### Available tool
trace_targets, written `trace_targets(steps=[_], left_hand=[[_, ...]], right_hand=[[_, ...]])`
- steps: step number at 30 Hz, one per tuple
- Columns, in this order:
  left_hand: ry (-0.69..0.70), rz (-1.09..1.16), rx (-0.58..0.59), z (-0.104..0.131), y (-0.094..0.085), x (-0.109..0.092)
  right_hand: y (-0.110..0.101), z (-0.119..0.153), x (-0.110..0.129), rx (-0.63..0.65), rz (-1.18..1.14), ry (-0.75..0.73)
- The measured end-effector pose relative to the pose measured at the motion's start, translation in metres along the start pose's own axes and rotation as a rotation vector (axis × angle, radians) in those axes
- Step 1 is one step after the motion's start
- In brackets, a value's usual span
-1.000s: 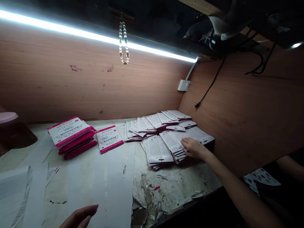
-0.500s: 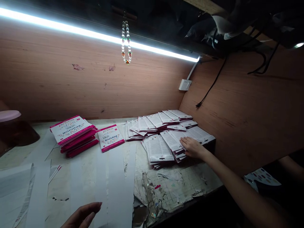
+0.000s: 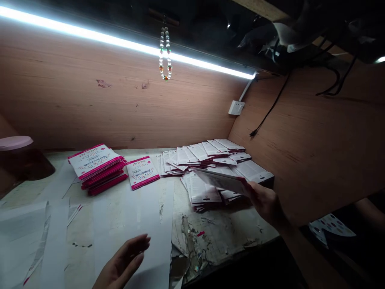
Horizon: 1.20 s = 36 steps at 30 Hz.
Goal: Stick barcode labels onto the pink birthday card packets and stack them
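Note:
My right hand [image 3: 267,202] grips a flat printed packet [image 3: 222,179] by its near right edge and holds it tilted above the pile of packets [image 3: 207,152], which lie mostly with their grey-white printed backs up. Over the white sheet [image 3: 153,224] at the lower middle hovers my left hand [image 3: 126,261], with thumb and fingers apart and nothing between them. On the left stands a stack of pink-and-white packets [image 3: 99,166] marked "birthday". A single packet [image 3: 142,172] with its front up lies between that stack and the pile.
A jar with a pink lid [image 3: 15,142] stands at the far left. A beaded string [image 3: 165,60] hangs before the light tube [image 3: 120,42]. The table's torn front edge [image 3: 228,257] is at the lower right. Part of another person's arm [image 3: 371,212] shows at the far right.
My right hand has lifted a packet off the pile and drawn it toward me. My left hand has moved up and to the right, still holding nothing.

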<state>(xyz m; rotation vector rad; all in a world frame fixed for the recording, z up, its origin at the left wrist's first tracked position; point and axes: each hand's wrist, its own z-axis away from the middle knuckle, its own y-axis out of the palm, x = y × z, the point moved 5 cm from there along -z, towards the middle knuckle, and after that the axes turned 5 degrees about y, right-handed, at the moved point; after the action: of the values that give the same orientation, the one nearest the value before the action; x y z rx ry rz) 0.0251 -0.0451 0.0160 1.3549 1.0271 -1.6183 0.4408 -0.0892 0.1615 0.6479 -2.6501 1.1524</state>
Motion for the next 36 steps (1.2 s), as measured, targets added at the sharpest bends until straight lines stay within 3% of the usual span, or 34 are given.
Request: trace_targets(steps=[3,6,10,13,16,20,25,30,33,36], left_hand=[[0.145,-0.005,0.035,-0.003,0.022,-0.023],[0.252,-0.047,0.091,-0.008,0.045,-0.035],[0.173,-0.009,0.211,-0.017,0.073,-0.026],[0.140,0.064,0.289,-0.020,0.091,-0.022],[0.170,0.029,0.279,-0.022,0.102,-0.022],[0.159,-0.045,0.236,-0.025,0.108,-0.018],[0.170,-0.089,0.215,-0.030,0.109,-0.018],[0.103,-0.036,0.207,-0.034,0.106,-0.019],[0.109,0.016,0.229,-0.035,0.107,-0.020],[0.109,0.071,0.255,-0.035,0.110,-0.022]], right_hand=[[0.013,0.028,0.015,-0.087,-0.241,0.217],[0.049,0.065,0.019,-0.016,-0.481,0.314],[0.090,0.114,0.020,0.153,-0.626,0.415],[0.104,0.146,0.016,0.153,-0.694,0.615],[0.108,0.161,0.016,0.115,-0.733,0.716],[0.110,0.158,0.015,0.076,-0.741,0.702],[0.110,0.152,0.011,0.045,-0.885,0.459],[0.100,0.130,-0.005,0.228,-0.970,0.352],[0.105,0.085,-0.021,0.261,-0.764,0.363],[0.138,0.041,-0.024,0.390,-0.320,0.173]])
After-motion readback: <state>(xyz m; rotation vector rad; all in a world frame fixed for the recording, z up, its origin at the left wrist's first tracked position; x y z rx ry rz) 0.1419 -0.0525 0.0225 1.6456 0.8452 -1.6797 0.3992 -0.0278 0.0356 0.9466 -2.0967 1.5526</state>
